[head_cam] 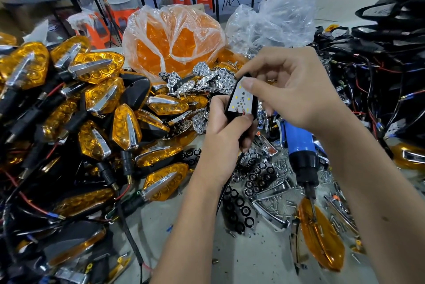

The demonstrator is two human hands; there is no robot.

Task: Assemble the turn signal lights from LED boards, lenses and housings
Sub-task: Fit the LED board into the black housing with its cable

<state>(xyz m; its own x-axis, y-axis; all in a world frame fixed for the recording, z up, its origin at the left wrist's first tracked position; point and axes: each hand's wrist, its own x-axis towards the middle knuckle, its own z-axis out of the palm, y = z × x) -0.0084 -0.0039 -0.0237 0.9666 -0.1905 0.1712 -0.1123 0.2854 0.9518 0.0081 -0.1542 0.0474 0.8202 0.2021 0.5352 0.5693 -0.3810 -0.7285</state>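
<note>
Above the middle of the cluttered grey bench (230, 267), both hands hold one black plastic turn signal housing (232, 112) with a white LED board (242, 99) seated in its open face. The left hand (224, 132) grips the housing from below, its fingers (247, 120) curled round the lower end, where red wires meet the board. The right hand (287, 90) comes in from above; its thumb presses flat on the upper end of the board while the other fingers curl behind the housing's top edge, so it pinches the part.

Left of the hands lies a big heap of finished signal lights with amber lenses and chrome trims (101, 97), their black stems and red wires tangled together. Behind the hands sits a clear plastic bag full of loose amber lenses (172, 42), and just in front of it a small pile of chrome honeycomb reflectors (211, 79). Beside that bag stands a second, crumpled clear plastic bag (276, 21). Under the right forearm a blue and black electric screwdriver (301, 152) points down at a single amber lens (322, 237) lying on the bench, with small screws (285, 168) scattered around it. Black honeycomb inserts (239, 212) and chrome trim strips (269, 210) lie near the left wrist. On the far right is a mass of black housings with wires (377, 81).
</note>
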